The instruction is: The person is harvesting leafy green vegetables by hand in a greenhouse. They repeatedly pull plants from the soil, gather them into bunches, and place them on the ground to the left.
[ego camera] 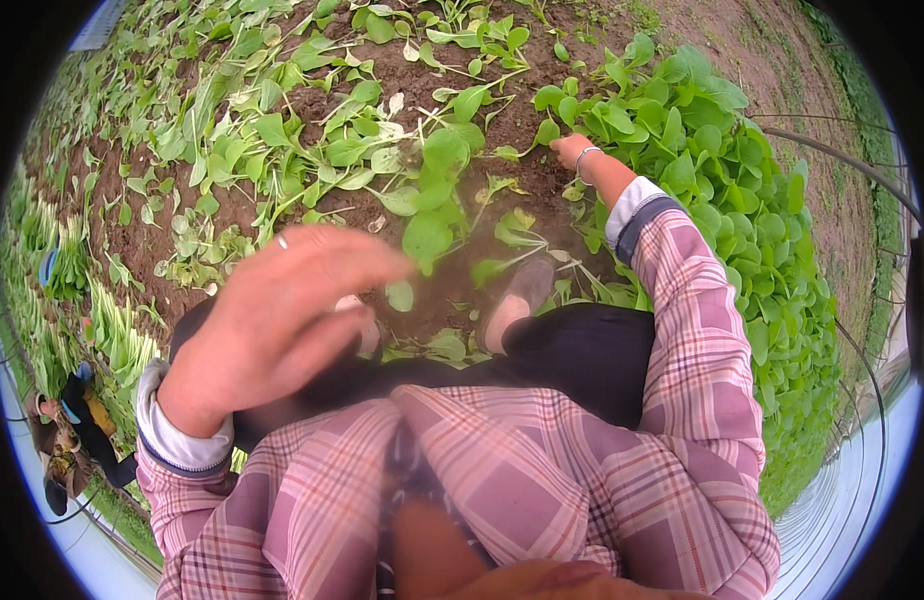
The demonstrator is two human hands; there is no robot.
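Note:
My left hand (282, 315) is raised close to the camera, blurred, with a ring on one finger. Its thumb and fingers are apart, with nothing visible between them. Just beyond the fingertips, a blurred leafy green plant (437, 199) shows above the soil. My right hand (572, 154), with a bracelet at the wrist, reaches down at the edge of the standing leafy greens (683, 142). Leaves surround its fingertips, and whether they grip a stem is unclear. Loose leaves (349, 150) lie scattered on the brown soil (533, 180) ahead of me.
My shoe (528, 285) rests on the soil between plants. Bunched greens (68, 259) stand in rows at the far left, where another person (76, 427) is bent over. Thin curved hoops (844, 146) and plastic sheeting (829, 540) edge the right side.

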